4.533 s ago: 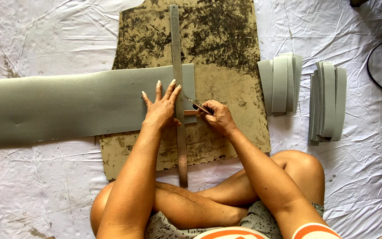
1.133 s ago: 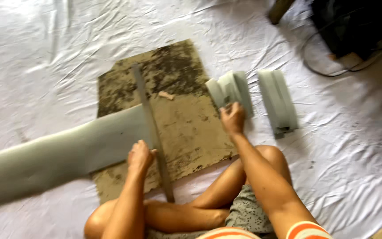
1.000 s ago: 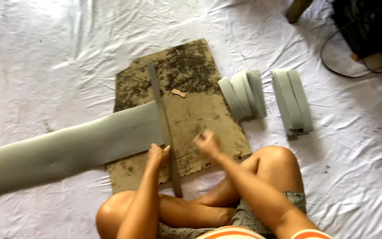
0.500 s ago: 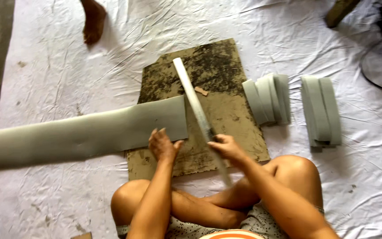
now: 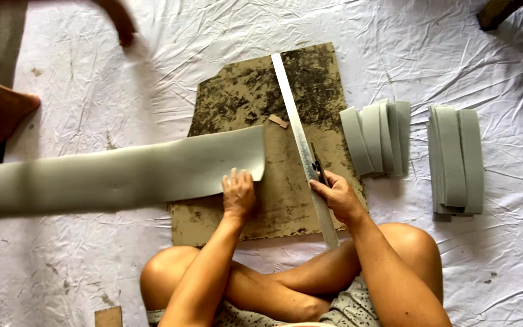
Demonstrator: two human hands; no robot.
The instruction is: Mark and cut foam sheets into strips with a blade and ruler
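Grey-green sheet material (image 5: 119,175) lies in a long strip across the white cloth (image 5: 213,36) covering the floor, its right end reaching onto a stained brown cutting board (image 5: 255,97) in front of the seated person. The left hand (image 5: 238,194) rests on the strip's lower right corner, at about 9 o'clock from the board's centre, palm down with the fingers (image 5: 234,177) close together and pressed flat on the sheet — not clamped around it.

A long metal ruler (image 5: 301,145) runs across the board from 12 o'clock down toward 5 o'clock, tilted slightly, its lower end passing over the board's near edge. The right hand (image 5: 337,195) sits on the ruler's lower part, fingers curled together around a slim dark blade tool (image 5: 318,166) that lies just beside the ruler's right edge; the fingertips touch the ruler too.

At 3 o'clock from the board, two stacks of cut grey-green strips lie on the cloth — the nearer stack (image 5: 376,138) fanned out against the board's right edge, the farther stack (image 5: 456,158) squarer and well apart. A small tan scrap (image 5: 278,121) lies on the board just left of the ruler. At 10 o'clock, another person's bare foot (image 5: 12,112) shows at the cloth's edge.
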